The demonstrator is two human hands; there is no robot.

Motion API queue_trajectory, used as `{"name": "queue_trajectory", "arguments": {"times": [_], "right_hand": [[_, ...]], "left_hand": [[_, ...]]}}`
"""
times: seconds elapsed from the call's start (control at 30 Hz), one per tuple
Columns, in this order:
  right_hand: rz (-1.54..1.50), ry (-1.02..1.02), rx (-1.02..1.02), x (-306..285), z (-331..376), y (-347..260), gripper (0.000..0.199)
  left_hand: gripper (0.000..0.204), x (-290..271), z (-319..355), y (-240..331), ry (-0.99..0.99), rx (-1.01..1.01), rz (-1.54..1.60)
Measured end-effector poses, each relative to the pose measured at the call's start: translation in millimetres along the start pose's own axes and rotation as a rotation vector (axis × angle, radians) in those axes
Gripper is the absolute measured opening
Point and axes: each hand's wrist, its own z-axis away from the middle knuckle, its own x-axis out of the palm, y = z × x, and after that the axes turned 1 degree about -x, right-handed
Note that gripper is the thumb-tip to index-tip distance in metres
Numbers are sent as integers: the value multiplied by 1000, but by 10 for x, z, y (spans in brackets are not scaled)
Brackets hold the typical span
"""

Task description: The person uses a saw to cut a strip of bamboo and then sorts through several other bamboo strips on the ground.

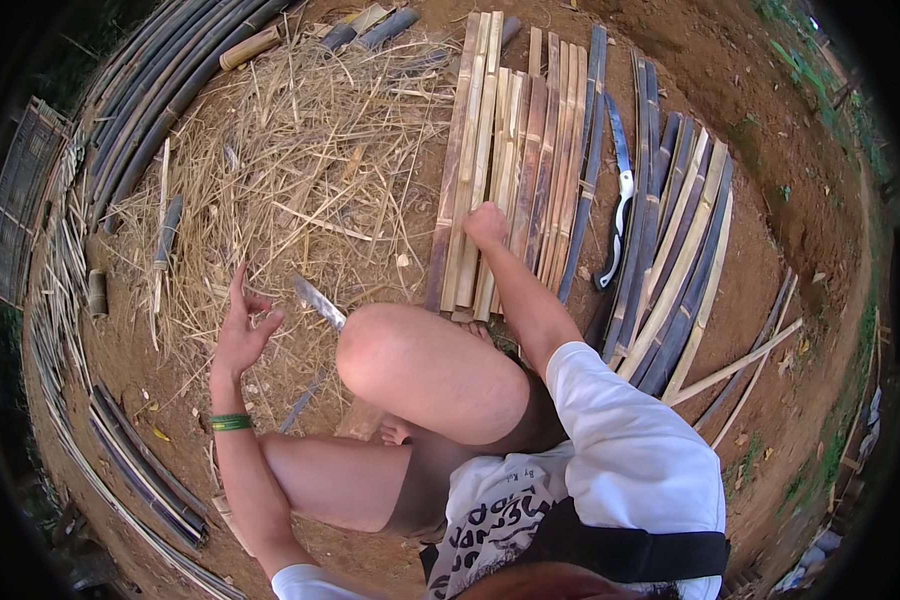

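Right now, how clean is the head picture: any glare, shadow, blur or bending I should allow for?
Head view: even daylight, no glare. Soft shadow under the bent knee. Fisheye bends the bamboo slats and poles toward the black rim. Right hand on the slats and knife look sharp; raised left hand is slightly soft.

Flat split bamboo slats (515,150) (side by side)

Count: two bare hands (486,226), one white-handled curved steel knife (620,195), one green wristband (230,423), one short straight blade (319,302).

No packages, labels, signs — none.
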Motion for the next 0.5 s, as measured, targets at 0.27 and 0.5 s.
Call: {"name": "queue_trajectory", "arguments": {"times": [0.27, 0.5], "right_hand": [[-17, -57, -98, -125, 20, -102, 41], [-763, 147, 37, -349, -152, -63, 33]], "left_hand": [[100, -20, 58, -122, 22, -43, -32], [99, 18, -7, 29, 51, 22, 9]]}}
